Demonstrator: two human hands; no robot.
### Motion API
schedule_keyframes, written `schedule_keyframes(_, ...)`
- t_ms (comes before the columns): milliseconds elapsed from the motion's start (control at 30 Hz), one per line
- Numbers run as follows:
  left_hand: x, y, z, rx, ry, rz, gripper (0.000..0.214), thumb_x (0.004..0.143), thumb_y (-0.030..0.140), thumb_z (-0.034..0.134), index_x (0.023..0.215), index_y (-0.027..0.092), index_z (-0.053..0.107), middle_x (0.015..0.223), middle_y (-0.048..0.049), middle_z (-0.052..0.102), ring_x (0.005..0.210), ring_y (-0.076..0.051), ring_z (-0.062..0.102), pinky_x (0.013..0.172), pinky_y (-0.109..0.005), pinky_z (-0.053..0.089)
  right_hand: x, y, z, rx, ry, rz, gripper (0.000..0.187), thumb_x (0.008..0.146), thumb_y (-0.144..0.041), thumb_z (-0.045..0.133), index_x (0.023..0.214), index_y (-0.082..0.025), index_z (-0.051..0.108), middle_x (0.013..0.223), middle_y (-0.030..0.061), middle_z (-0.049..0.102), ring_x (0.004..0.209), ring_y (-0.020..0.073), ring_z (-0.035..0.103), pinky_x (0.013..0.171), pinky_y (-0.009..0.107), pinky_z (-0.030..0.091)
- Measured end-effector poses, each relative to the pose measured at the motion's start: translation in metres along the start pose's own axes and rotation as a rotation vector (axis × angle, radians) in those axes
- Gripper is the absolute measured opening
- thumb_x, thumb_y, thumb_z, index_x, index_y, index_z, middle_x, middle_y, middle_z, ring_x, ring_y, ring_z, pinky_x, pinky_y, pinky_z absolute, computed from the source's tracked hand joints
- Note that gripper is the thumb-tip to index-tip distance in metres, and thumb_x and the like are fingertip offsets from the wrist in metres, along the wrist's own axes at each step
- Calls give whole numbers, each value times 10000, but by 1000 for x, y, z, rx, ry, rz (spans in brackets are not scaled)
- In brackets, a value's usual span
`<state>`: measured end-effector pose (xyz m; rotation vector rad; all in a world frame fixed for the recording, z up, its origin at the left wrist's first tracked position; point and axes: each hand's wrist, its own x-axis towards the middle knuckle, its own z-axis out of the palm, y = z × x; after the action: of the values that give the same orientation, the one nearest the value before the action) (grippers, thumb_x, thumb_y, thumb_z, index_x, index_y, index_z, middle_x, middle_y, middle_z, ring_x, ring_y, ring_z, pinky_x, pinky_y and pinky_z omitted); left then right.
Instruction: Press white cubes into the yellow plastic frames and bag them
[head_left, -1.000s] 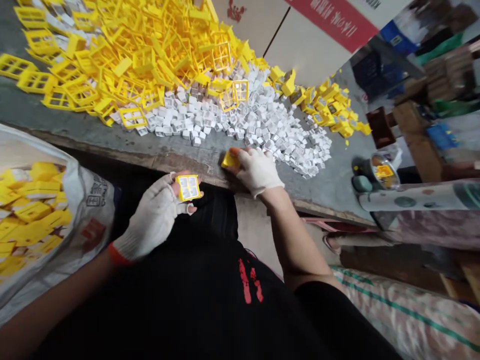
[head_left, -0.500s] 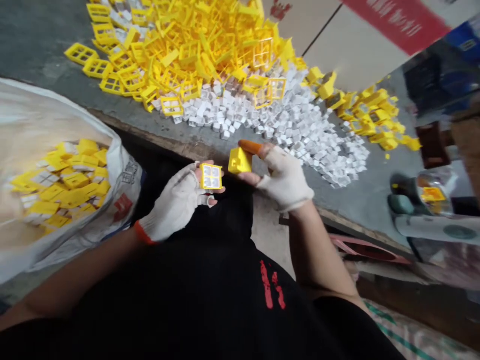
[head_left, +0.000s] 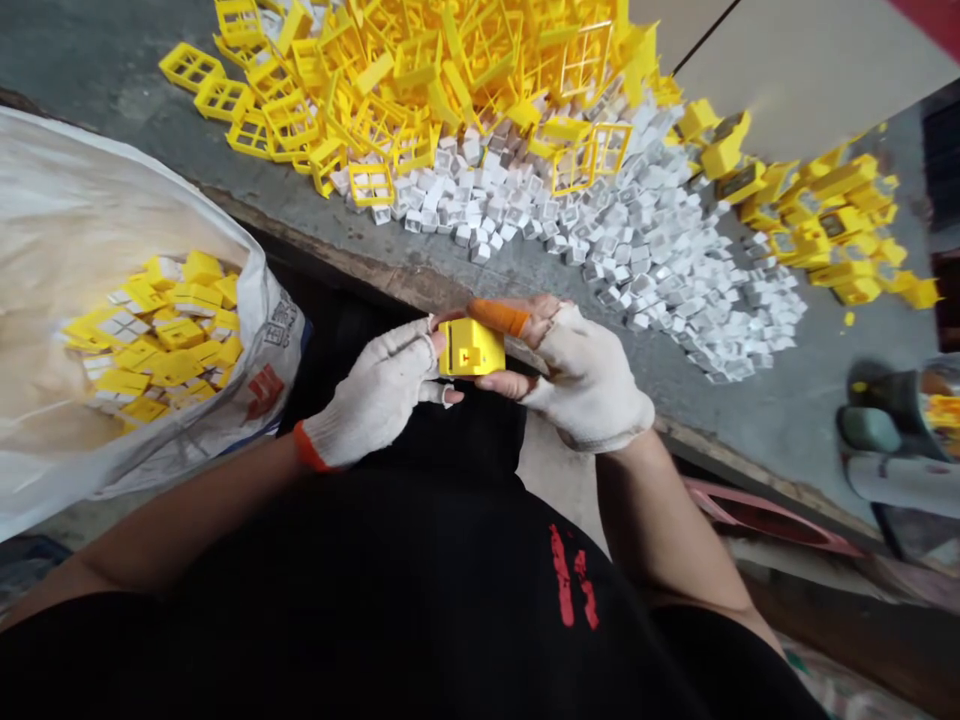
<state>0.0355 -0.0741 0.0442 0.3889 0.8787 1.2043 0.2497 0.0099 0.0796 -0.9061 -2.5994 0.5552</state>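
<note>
Between the left hand (head_left: 375, 395) and the right hand (head_left: 592, 375), a half-covered block (head_left: 480, 347)

The block is yellow and sits above the person's lap (head_left: 476, 440), just off the edge of the bench (head_left: 105, 85), a small knob (head_left: 470, 357) facing the camera. Near its left end shows a dark slit; whether that marks two pieces together or only one, I cannot tell. The left hand grasps that end, its fingers partly lost behind the yellow; one bare tip pokes out below. The right hand pinches the other end, an orange cover (head_left: 501, 318) on the finger along the top and a bare thumb underneath; its remaining fingers are hard to make out.

On the bench, yellow frames (head_left: 480, 55) lie heaped and cut off by the upper border, too tangled to count. White cubes (head_left: 637, 225) spread beside them, partly under the heap. Farther right, yellow housings (head_left: 840, 225) crowd before a pale box (head_left: 802, 80), cropped at the top. At left, a white bag (head_left: 112, 220) runs out of view, its lower pieces (head_left: 176, 335) hidden by those on top. At far right, a rounded green thing (head_left: 868, 428) sits beside blurred, cropped items.
</note>
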Motion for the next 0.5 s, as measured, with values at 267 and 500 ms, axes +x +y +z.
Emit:
schedule_keyframes(267,-7,8,-4,483,-7,229,335,928,351,847,1228,204,820,1169,-80,808,1092,-306,737,892,-388,619,-4,-19,22,-99,26,-18,596,1081,-711,555,1440,-288,773,1347,130,803,1168,336,719,1016,496,546)
schedule_keyframes(500,-16,19,2,804,67,458,258,867,228,831,1122,218,788,1136,-60,774,1042,-273,705,993,-378,563,-2,-16,39,578,264,224,703,873,-889,734,1204,-275,824,1111,77,789,1056,294,741,985,481,623)
